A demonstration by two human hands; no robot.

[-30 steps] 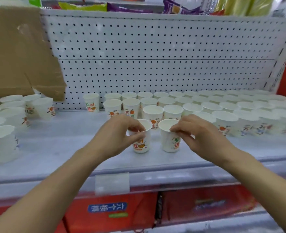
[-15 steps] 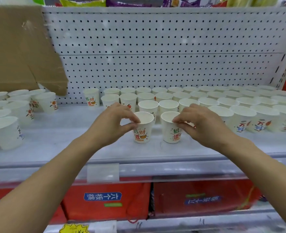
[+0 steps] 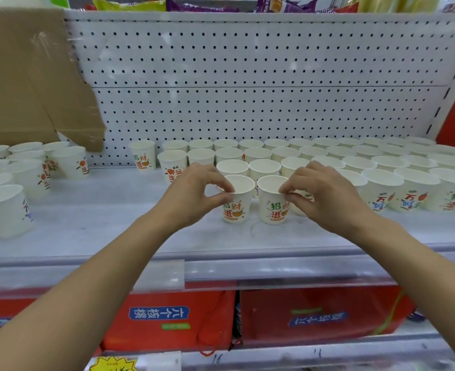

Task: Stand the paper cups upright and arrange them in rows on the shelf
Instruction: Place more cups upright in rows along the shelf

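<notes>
Two white printed paper cups stand upright side by side at the front of the grey shelf (image 3: pixel 92 226). My left hand (image 3: pixel 191 196) pinches the rim of the left cup (image 3: pixel 238 207) between thumb and forefinger. My right hand (image 3: pixel 325 196) pinches the rim of the right cup (image 3: pixel 273 207) the same way. Behind and to the right, several upright cups (image 3: pixel 328 153) stand in rows up to the pegboard. One lone cup (image 3: pixel 142 155) stands left of those rows.
A loose group of cups (image 3: pixel 28 172) stands at the shelf's left end, under a leaning cardboard sheet (image 3: pixel 30 81). The white pegboard (image 3: pixel 247 76) closes the back. Red boxes (image 3: pixel 167 319) fill the shelf below. Snack bags lie on the shelf above.
Both hands keep their pinch on the two front cups. The cups have shifted slightly back toward the rows; the camera has tilted a little.
</notes>
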